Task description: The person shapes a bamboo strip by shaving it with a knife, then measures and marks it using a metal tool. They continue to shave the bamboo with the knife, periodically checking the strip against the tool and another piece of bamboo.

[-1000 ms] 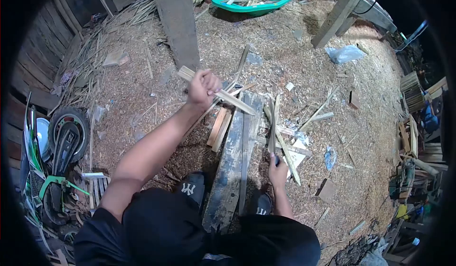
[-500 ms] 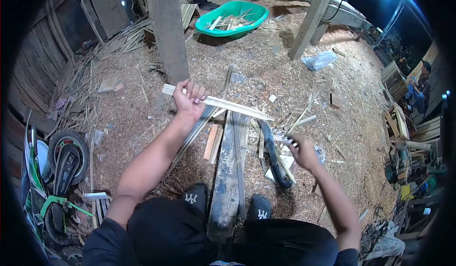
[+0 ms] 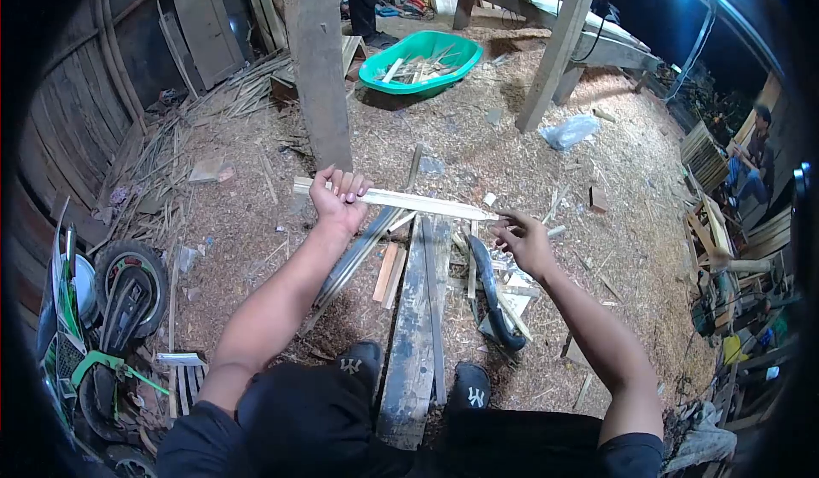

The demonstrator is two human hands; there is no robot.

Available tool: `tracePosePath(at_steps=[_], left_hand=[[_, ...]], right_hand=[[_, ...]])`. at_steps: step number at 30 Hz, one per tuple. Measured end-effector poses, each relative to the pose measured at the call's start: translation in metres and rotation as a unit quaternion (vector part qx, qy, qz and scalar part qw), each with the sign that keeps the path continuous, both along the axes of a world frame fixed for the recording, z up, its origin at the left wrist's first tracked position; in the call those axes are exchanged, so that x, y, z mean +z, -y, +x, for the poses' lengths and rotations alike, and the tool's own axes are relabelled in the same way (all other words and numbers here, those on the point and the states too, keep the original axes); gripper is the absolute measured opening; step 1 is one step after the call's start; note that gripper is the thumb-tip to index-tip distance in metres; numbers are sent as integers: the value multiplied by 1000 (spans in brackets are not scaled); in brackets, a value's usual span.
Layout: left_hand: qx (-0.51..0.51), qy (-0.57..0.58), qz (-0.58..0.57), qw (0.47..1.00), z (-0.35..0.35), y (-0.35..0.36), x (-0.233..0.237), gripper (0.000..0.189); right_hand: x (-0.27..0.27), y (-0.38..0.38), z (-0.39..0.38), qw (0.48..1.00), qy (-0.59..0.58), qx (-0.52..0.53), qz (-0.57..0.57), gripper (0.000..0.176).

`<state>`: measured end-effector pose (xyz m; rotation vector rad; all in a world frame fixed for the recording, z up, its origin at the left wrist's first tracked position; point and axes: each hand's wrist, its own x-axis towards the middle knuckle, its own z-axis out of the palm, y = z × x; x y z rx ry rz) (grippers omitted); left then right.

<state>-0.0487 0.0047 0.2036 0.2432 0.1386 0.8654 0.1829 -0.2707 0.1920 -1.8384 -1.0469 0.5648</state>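
My left hand [image 3: 339,201] is wrapped round a pale wooden strip [image 3: 409,200] near its left end. The strip lies nearly level across the view, over the far end of a worn plank [image 3: 411,341] between my feet. At the strip's pointed right end is my right hand [image 3: 527,246], its fingers curved and apart, fingertips close to the tip. Just below it lies a curved black object [image 3: 493,295] with a hooked lower end. Two short wooden pieces [image 3: 390,275] rest left of the plank.
A green tub [image 3: 421,86] of wood scraps stands beyond a thick post [image 3: 320,69]. A second post [image 3: 559,52] supports a bench at the back right. Left is a small motorbike [image 3: 128,299]. One person [image 3: 752,158] sits far right; another person's legs [image 3: 360,5] show behind.
My right hand has moved up and left, from beside the black object to the strip's right end. The left hand keeps its hold, and the strip is now more level.
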Motion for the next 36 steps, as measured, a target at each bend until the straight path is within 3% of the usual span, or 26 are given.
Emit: tracePosePath(at_steps=[4,8,12,15,21,23,25,30,32,36], left_hand=[[9,2,-56,998,7,6,1,48],[21,2,-108,994,10,7,2,48],[6,7,-79,997,14,3,-10,41],[36,-66,-102,992,16,14,7,34],[-18,-69,-66,995,14,9,9,24],[-26,-98,44,994,15,4,3,15],[-44,-108,43,992,13,5,5,14],[-65,-121,41,990,13,11,5,22],[-44,-139,137,980,12,12,4,29],[-33,-153,159,975,11,15,9,34]], right_hand=[[5,3,-4,994,-95,-22,56,39],[18,7,-7,990,-99,-47,90,32],[33,7,-7,989,-87,-43,115,25],[35,8,-1,984,-135,-58,101,26],[37,11,8,969,-212,-49,119,35],[40,11,10,968,-215,-58,116,35],[42,11,13,967,-218,-65,112,35],[47,12,15,956,-249,-115,107,35],[45,13,18,953,-257,-112,114,34],[45,14,18,952,-268,-95,116,34]])
